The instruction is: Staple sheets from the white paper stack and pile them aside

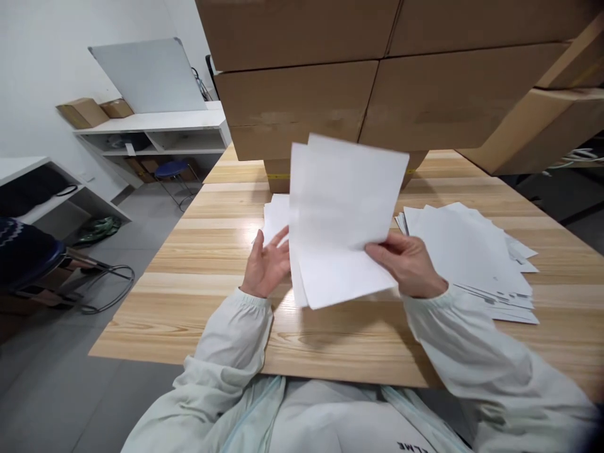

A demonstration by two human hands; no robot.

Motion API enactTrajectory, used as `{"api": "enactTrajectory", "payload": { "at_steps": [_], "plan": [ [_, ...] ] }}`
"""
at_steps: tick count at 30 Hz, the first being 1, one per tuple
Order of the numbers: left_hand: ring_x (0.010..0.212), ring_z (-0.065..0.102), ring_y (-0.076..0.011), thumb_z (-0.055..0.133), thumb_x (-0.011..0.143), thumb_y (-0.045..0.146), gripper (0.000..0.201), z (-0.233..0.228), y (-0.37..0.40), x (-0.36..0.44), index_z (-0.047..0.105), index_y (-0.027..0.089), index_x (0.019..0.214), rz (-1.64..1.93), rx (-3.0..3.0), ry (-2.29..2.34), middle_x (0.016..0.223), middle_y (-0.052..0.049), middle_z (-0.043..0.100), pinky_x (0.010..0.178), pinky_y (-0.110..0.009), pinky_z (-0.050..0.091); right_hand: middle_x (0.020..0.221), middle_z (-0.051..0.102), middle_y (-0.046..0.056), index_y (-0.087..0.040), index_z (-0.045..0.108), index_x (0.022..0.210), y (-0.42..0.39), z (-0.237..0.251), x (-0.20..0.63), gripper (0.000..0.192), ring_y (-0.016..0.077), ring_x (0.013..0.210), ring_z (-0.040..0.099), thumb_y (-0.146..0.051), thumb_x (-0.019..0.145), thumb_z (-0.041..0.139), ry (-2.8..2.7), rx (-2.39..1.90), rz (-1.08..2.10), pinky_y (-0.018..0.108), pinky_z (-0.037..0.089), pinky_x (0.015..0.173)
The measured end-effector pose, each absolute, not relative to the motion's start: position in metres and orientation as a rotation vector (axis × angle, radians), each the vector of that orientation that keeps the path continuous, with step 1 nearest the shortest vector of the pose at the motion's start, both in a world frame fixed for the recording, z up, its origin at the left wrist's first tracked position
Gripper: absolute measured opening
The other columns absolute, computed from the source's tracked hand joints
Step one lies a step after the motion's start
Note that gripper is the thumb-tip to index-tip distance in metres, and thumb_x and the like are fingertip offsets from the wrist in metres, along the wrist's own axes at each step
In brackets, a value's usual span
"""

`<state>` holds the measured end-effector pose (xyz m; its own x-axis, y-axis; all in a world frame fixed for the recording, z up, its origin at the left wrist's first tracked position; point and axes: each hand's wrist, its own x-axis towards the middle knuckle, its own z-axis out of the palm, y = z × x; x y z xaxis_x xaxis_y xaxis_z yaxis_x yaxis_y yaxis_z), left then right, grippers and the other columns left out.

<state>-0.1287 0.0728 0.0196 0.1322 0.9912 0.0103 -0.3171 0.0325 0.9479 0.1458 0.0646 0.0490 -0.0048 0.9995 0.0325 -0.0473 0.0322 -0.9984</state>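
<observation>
Hands (pixel 330 264) with sheets (pixel 344 220) over wooden table (pixel 189 251)

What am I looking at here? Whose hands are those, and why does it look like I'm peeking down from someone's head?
There is just one picture, taken by a small camera worn on a person's head. It looks forward and down, so you see what that person sees. There is no machine here, only two bare hands in pale sleeves. The right hand grips a few white sheets and holds them up above the wooden table. The left hand is open, its fingers touching the sheets' left edge. On the table, a spread pile of paper lies to the right, and a smaller one lies behind the held sheets. Big cardboard boxes are stacked at the far end.
</observation>
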Motion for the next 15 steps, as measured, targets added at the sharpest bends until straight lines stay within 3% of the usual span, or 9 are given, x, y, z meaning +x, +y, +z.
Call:
{"api": "enactTrajectory", "payload": {
  "at_steps": [2, 4, 8, 12, 15],
  "plan": [
    [0.113, 0.067, -0.0340, 0.030, 0.081, 0.090, 0.086, 0.021, 0.062, -0.115, 0.065, 0.020, 0.118, 1.108, 0.972, 0.759, 0.108, -0.017, 0.072, 0.091, -0.052, 0.054, 0.084, 0.078, 0.002, -0.029, 0.081, 0.085, 0.048, 0.029, 0.153, 0.020, 0.0191, 0.073, 0.068, -0.029, 0.065, 0.085, -1.162, -1.216, 1.319, 0.035, 0.057, 0.070],
    [0.119, 0.064, -0.0361, 0.039, 0.076, 0.091, 0.088, 0.019, 0.054, -0.104, 0.066, 0.019, 0.120, 1.074, 0.858, 0.663, 0.112, -0.017, 0.072, 0.098, -0.054, 0.052, 0.086, 0.079, 0.001, -0.030, 0.081, 0.086, 0.037, 0.008, 0.156, 0.018, 0.0176, 0.072, 0.068, -0.030, 0.068, 0.084, -1.184, -1.242, 1.358, 0.033, 0.057, 0.070],
    [0.130, 0.059, -0.0337, 0.063, 0.080, 0.072, 0.073, 0.007, 0.046, -0.094, 0.064, 0.016, 0.125, 1.015, 0.568, 0.564, 0.122, -0.015, 0.072, 0.114, -0.048, 0.043, 0.087, 0.078, 0.003, -0.025, 0.081, 0.089, 0.027, -0.017, 0.154, 0.019, 0.0179, 0.073, 0.067, -0.036, 0.074, 0.080, -1.337, -1.195, 1.358, 0.032, 0.055, 0.068],
    [0.131, 0.059, -0.0306, 0.050, 0.098, 0.053, 0.058, 0.001, 0.045, -0.090, 0.059, 0.008, 0.134, 0.908, 0.363, 0.510, 0.127, -0.017, 0.070, 0.121, -0.047, 0.034, 0.086, 0.076, 0.004, -0.020, 0.079, 0.087, 0.028, -0.021, 0.158, 0.023, 0.0184, 0.075, 0.065, -0.040, 0.077, 0.076, -1.444, -1.167, 1.144, 0.030, 0.051, 0.066],
    [0.128, 0.062, -0.0281, 0.045, 0.102, 0.045, 0.052, 0.002, 0.046, -0.089, 0.057, 0.008, 0.136, 0.993, 0.293, 0.512, 0.125, -0.016, 0.072, 0.123, -0.046, 0.032, 0.084, 0.072, 0.003, -0.022, 0.074, 0.087, 0.034, -0.019, 0.184, 0.022, 0.0165, 0.074, 0.063, -0.042, 0.078, 0.076, -1.271, -1.264, 0.860, 0.028, 0.049, 0.065]
  ]
}}
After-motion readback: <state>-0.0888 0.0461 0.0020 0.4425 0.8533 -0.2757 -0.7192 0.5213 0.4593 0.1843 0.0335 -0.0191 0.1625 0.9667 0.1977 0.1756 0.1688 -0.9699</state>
